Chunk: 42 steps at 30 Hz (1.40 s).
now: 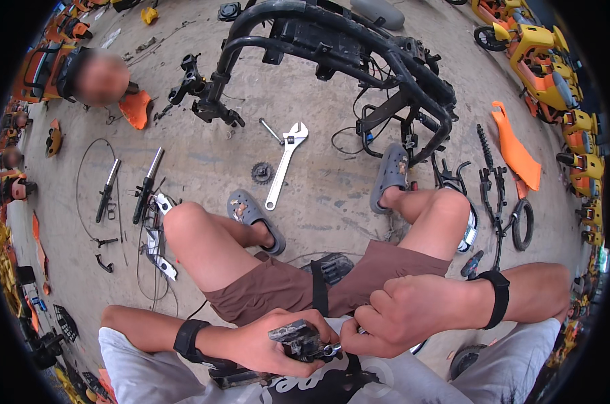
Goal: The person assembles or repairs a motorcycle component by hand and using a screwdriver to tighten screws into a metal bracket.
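Note:
In front of my body, my left hand is wrapped round a dirty black blocky part. Against it, my right hand is closed in a fist, its fingertips at a shiny metal tool. A bit of chrome also shows below that fist; most of the tool is hidden, so its exact kind is unclear. Beyond my feet lies a large adjustable wrench on the concrete. Next to it are a bolt and a small toothed sprocket.
A bare black scooter frame stands ahead. Two fork tubes and cables lie left. To the right are an orange panel, a black fork assembly and a tyre. Yellow scooters line the edges; another person sits far left.

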Motion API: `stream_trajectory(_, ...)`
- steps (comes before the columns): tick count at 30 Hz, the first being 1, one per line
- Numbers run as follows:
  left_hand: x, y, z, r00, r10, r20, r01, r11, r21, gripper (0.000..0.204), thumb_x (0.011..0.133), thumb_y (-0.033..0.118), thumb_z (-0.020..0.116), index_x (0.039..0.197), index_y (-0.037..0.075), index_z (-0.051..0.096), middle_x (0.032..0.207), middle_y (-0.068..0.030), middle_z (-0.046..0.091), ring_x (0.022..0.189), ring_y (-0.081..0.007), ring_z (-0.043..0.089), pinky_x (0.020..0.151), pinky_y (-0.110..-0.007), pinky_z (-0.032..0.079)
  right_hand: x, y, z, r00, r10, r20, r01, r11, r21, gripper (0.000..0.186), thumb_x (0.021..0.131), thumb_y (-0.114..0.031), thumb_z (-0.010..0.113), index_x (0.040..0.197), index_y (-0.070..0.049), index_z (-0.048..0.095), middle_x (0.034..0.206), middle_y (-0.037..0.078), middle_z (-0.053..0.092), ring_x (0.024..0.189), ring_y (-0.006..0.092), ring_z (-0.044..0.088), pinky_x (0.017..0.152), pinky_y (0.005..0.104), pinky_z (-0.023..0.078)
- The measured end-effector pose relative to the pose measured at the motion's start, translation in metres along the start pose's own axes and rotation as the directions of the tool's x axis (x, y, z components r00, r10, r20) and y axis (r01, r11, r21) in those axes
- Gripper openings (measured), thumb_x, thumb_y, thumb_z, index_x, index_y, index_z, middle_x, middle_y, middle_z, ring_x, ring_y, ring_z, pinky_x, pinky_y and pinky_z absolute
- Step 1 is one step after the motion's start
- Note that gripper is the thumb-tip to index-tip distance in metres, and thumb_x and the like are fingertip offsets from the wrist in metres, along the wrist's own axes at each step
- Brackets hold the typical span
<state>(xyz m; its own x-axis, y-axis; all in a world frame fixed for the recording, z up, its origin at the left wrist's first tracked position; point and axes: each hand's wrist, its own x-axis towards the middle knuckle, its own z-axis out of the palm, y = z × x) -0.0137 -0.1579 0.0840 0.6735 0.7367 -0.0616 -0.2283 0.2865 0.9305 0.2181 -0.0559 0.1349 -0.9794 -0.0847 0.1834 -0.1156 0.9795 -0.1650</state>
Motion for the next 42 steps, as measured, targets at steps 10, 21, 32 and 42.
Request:
stream_trajectory(10, -0.007, 0.001, -0.003, 0.987, -0.142, 0.073, 0.141, 0.99, 0.009, 0.036, 0.077, 0.004, 0.075, 0.107, 0.001, 0.054, 0.085, -0.0055, 0.068, 0.073, -0.0128, 0.065, 0.066, -0.028, 0.051, 0.0, 0.006, 0.023, 0.996, -0.061, -0.06, 0.069, 0.988, 0.135, 0.016, 0.077, -0.018, 0.058, 0.086, -0.007, 0.052, 0.054, -0.002, 0.04, 0.04, 0.0097, 0.046, 0.035, 0.0244, 0.033)
stream_trajectory(21, -0.014, -0.015, 0.002, 0.993, -0.117, 0.028, 0.12, 0.985, -0.127, 0.035, 0.076, 0.001, 0.077, 0.103, 0.003, 0.055, 0.098, -0.0067, 0.068, 0.077, -0.0132, 0.065, 0.067, -0.028, 0.051, -0.004, 0.007, 0.039, 0.995, -0.062, -0.072, 0.078, 0.963, 0.256, 0.016, 0.078, -0.019, 0.058, 0.085, -0.006, 0.051, 0.053, -0.003, 0.04, 0.04, 0.0095, 0.046, 0.036, 0.0247, 0.032)
stream_trajectory(32, -0.014, -0.021, -0.006, 0.973, -0.23, 0.029, 0.231, 0.971, -0.059, 0.035, 0.077, 0.002, 0.076, 0.104, 0.001, 0.053, 0.103, -0.0113, 0.069, 0.088, -0.017, 0.067, 0.075, -0.029, 0.053, -0.01, 0.015, 0.051, 0.997, -0.057, -0.049, 0.068, 0.965, 0.254, 0.016, 0.076, -0.017, 0.059, 0.084, -0.005, 0.05, 0.054, -0.001, 0.041, 0.04, 0.0103, 0.048, 0.035, 0.025, 0.035)
stream_trajectory(42, 0.001, -0.033, -0.011, 0.921, -0.377, -0.099, 0.34, 0.902, -0.267, 0.033, 0.08, -0.003, 0.07, 0.106, 0.002, 0.049, 0.104, -0.0066, 0.067, 0.086, -0.0065, 0.06, 0.074, -0.024, 0.05, -0.014, 0.033, 0.063, 0.995, -0.012, 0.101, -0.015, 0.966, 0.259, 0.017, 0.082, -0.02, 0.058, 0.083, -0.005, 0.05, 0.055, 0.002, 0.047, 0.042, 0.0164, 0.054, 0.036, 0.0291, 0.039)
